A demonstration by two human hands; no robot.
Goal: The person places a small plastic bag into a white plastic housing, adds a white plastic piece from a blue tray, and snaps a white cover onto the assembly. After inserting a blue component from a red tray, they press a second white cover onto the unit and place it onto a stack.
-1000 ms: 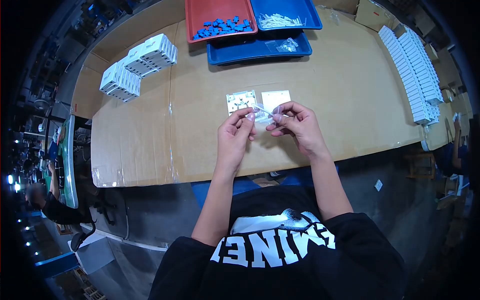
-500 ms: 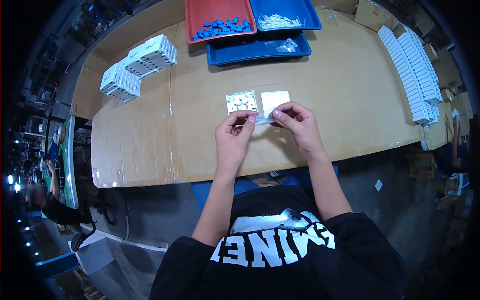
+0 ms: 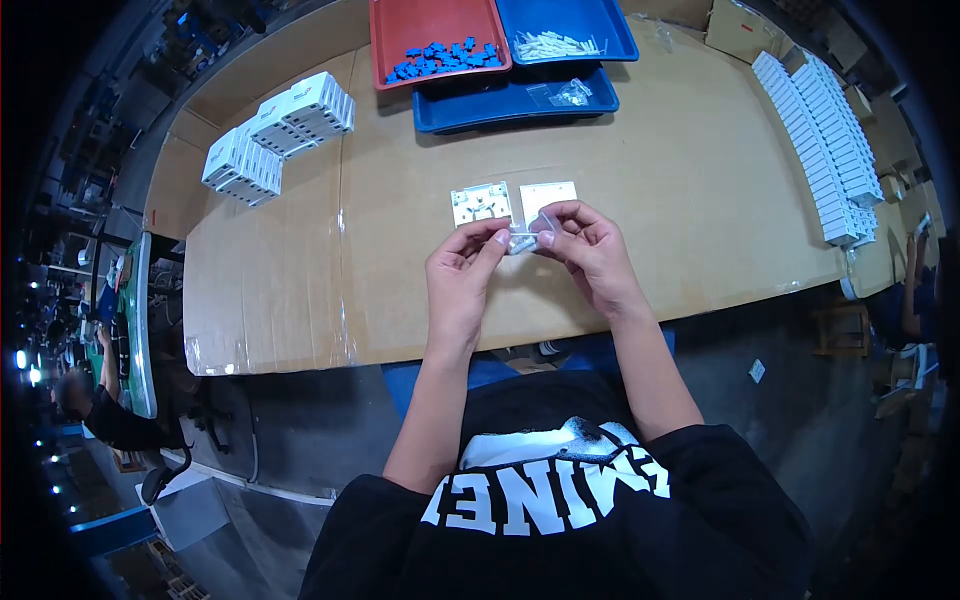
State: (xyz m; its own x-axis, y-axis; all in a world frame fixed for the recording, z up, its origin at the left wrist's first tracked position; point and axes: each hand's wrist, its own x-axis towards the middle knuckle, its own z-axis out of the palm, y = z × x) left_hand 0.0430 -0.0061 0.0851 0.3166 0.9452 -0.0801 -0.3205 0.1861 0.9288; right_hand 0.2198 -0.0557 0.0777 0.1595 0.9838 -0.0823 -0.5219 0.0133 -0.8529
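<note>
Two bare hands: the left hand [image 3: 460, 278] and the right hand [image 3: 592, 262] meet above the near middle of the brown cardboard table surface [image 3: 270, 290].
Grip: narrow on both sides, thumb against fingers, pinching a small clear plastic bag with whitish pieces [image 3: 522, 244] from opposite sides.
Bag position: between the fingertips, just on the near side of the two white parts; its exact contents are too small to tell.
Handling the bag well: a light, even pinch on the film seems best, with the loose pieces kept low and the pull gentle, as a sudden tear could scatter them.
White parts: a square white plastic piece with inner fittings showing [image 3: 480, 203], left; a flat white square plate [image 3: 553, 193], right, partly hidden by fingers.
Red plastic tray [image 3: 430, 22]: bright blue small plastic pieces [image 3: 445, 60], heaped toward its near side.
Blue plastic tray beside it [image 3: 570, 18]: slim off-white sticks [image 3: 555, 45], in a loose pile.
Front blue plastic tray [image 3: 460, 113]: clear packets [image 3: 573, 93], toward its right end.
</note>
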